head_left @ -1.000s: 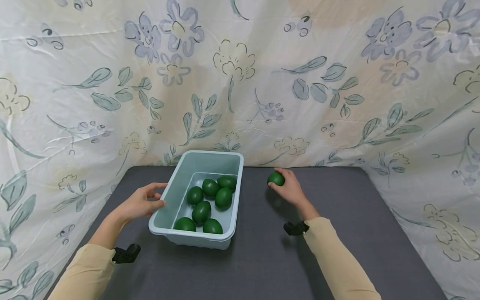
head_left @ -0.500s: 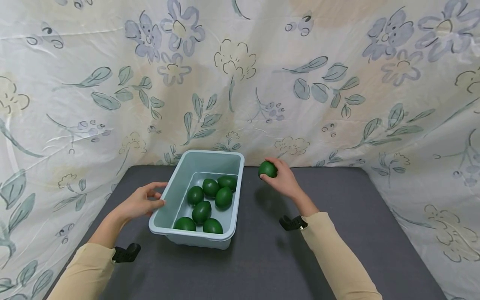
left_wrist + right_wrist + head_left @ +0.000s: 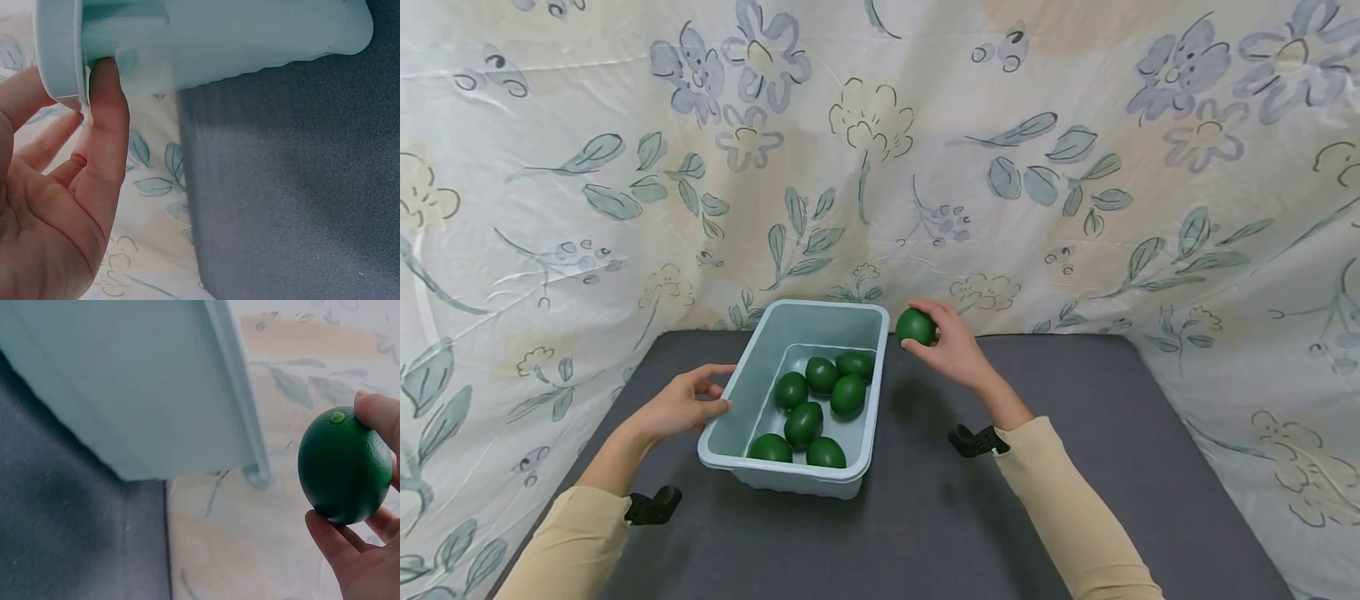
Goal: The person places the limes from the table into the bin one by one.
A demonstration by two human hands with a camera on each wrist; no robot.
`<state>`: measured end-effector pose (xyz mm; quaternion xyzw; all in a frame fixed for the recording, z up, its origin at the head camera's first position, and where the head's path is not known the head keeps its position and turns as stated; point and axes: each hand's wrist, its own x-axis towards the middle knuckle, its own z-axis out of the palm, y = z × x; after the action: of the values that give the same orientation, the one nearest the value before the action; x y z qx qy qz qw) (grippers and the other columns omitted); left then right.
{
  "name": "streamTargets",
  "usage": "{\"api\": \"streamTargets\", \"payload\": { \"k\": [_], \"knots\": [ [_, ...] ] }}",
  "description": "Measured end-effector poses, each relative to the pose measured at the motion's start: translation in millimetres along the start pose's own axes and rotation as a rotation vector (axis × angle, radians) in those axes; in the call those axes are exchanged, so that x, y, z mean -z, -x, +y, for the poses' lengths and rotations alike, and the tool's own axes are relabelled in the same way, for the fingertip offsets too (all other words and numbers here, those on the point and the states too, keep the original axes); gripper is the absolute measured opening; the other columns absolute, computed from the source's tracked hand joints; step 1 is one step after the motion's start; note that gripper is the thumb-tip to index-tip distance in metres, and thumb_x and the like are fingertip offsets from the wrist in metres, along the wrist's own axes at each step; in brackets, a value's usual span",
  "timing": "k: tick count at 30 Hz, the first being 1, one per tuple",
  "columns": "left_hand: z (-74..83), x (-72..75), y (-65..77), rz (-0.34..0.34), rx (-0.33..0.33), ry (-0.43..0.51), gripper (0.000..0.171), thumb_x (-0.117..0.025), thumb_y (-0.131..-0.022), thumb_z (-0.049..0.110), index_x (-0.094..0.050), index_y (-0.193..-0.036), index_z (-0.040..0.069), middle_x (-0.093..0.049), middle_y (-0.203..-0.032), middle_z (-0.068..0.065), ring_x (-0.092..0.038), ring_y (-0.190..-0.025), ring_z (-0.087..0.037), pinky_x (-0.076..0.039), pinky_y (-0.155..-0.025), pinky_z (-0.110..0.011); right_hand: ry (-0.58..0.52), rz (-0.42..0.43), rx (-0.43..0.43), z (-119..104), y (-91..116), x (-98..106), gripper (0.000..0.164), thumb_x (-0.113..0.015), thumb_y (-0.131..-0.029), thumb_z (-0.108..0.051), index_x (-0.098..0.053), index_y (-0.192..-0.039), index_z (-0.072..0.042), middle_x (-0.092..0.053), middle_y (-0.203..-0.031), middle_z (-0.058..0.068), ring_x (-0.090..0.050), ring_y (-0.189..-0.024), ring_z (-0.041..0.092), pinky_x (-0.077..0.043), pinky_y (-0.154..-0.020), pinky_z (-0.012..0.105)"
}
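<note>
My right hand (image 3: 951,348) holds a dark green avocado (image 3: 915,327) between thumb and fingers, raised beside the far right rim of a pale blue-green plastic bin (image 3: 790,471). In the right wrist view the avocado (image 3: 344,465) shows glossy skin and a light green stem nub. Several similar avocados (image 3: 803,425) lie on the bin's floor. At the bin's left side, my left hand (image 3: 677,406) grips the rim. The left wrist view shows that rim (image 3: 59,50) between the fingers of the left hand (image 3: 59,206).
The bin stands on a dark grey table (image 3: 1037,400), left of the middle. A floral curtain (image 3: 880,167) rises behind the table's back edge and along both sides. Black straps (image 3: 652,507) sit at both wrists, over beige sleeves (image 3: 1075,508).
My right hand has carried the avocado up and leftward, from over the table to beside the bin's far right corner. The left hand and the bin stay in place.
</note>
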<state>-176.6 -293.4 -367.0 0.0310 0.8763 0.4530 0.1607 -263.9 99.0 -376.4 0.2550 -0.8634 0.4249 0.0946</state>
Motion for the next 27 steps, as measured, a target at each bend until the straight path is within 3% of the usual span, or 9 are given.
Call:
{"api": "streamTargets", "payload": {
  "k": [11,27],
  "knots": [
    [-0.3,-0.2,1.4,0.004,0.001,0.009,0.065,-0.061,-0.087,0.010,-0.027,-0.142,0.003,-0.057,-0.099,-0.018,-0.061,-0.081,-0.021,-0.053,-0.064,-0.038,-0.037,-0.045,0.071,-25.2,-8.2,-3.1,0.056,-0.068,-0.084,-0.022,-0.045,-0.134,-0.013,-0.036,-0.137,0.012,-0.042,-0.116,0.026,-0.050,-0.081,0.040],
    [1.5,0.0,2.2,0.000,0.001,0.018,0.065,-0.061,-0.087,0.012,-0.027,-0.142,0.003,-0.057,-0.098,-0.017,-0.061,-0.081,-0.021,-0.053,-0.065,-0.038,-0.080,-0.106,0.107,-46.0,-14.2,-22.1,0.056,-0.069,-0.083,-0.022,-0.046,-0.133,-0.012,-0.039,-0.135,0.010,-0.043,-0.116,0.024,-0.050,-0.081,0.038]
  ]
}}
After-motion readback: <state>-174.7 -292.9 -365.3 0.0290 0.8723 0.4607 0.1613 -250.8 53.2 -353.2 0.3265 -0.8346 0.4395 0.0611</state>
